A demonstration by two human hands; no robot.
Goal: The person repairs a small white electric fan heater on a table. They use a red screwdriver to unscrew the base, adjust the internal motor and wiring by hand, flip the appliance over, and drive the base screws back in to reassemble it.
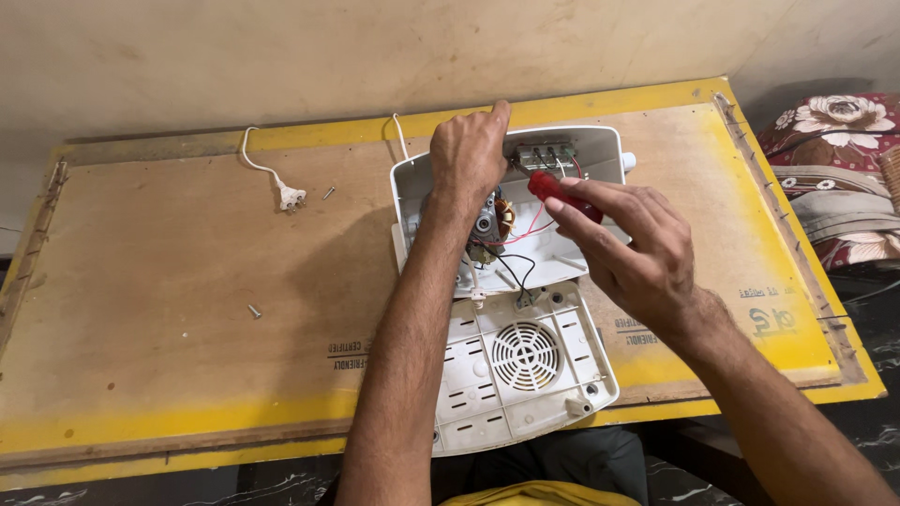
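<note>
- A red-handled screwdriver (pixel 562 194) is held in the right hand (pixel 637 253), the grip closed around the handle with thumb and fingers; its tip is pointed at a grey terminal block (pixel 544 155) inside an opened white appliance housing (pixel 600 141).
- The housing is set near the middle of the table's far edge, slightly toward the right side.
- The left hand (pixel 469 159) is laid on the housing's far rim, fingers curled over the wall just left of the terminal block; whether anything is pinched in that grip cannot be told.
- Inside the housing, a small motor with copper windings (pixel 502 220) is seen just below the left hand, partly covered by the wrist.
- Red and black wires (pixel 525 248) are run from the motor area toward the terminal block and down to the near part of the housing.
- A white back cover with a round vent grille (pixel 525 356) is laid against the housing's near side, reaching the table's near edge.
- A white power cord with a two-pin plug (pixel 291 195) is laid toward the far left part of the table, well apart from the housing.
- A loose screw (pixel 329 192) is seen just right of the plug; another screw (pixel 254 311) lies nearer the left middle.
- The table (pixel 169 281) is a brown board with yellow edging.
- A floral fabric (pixel 834 122) is seen beyond the table's far right corner.
</note>
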